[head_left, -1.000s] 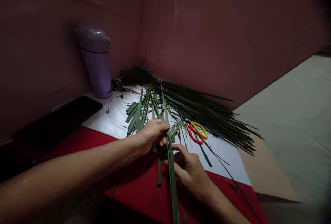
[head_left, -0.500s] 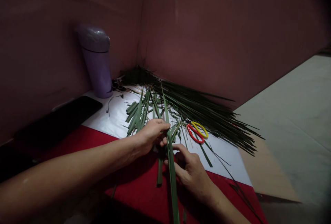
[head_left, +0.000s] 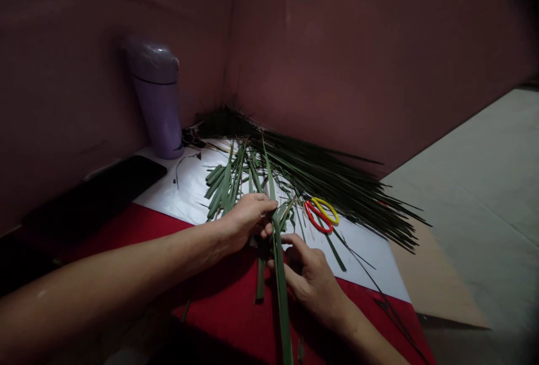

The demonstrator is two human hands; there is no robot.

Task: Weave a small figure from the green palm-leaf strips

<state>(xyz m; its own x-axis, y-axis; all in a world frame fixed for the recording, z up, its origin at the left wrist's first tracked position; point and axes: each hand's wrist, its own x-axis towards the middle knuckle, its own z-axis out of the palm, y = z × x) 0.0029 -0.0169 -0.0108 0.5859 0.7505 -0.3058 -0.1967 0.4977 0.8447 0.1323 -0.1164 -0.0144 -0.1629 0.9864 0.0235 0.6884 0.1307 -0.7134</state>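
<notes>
My left hand [head_left: 248, 220] pinches a long green leaf strip [head_left: 280, 292] between thumb and fingers; the strip folds over there and hangs down toward me. Just below and to the right, my right hand [head_left: 309, 269] has its fingers curled around the same strip, with one fingertip passing behind it. A shorter, darker leaf piece [head_left: 260, 283] hangs under my left hand. Beyond my hands, cut leaf pieces [head_left: 223, 182] lie on a white sheet [head_left: 168, 196]. Scissors [head_left: 322, 214] with red and yellow handles rest to the right, their blades mostly hidden among leaves.
A large bundle of long dark leaves [head_left: 337, 179] lies along the pink wall [head_left: 357, 62]. A purple tumbler [head_left: 160, 106] stands at the back left, near a dark flat object [head_left: 105, 188]. Red cloth [head_left: 223, 309] lies beneath the sheet; a pale floor [head_left: 480, 185] shows at right.
</notes>
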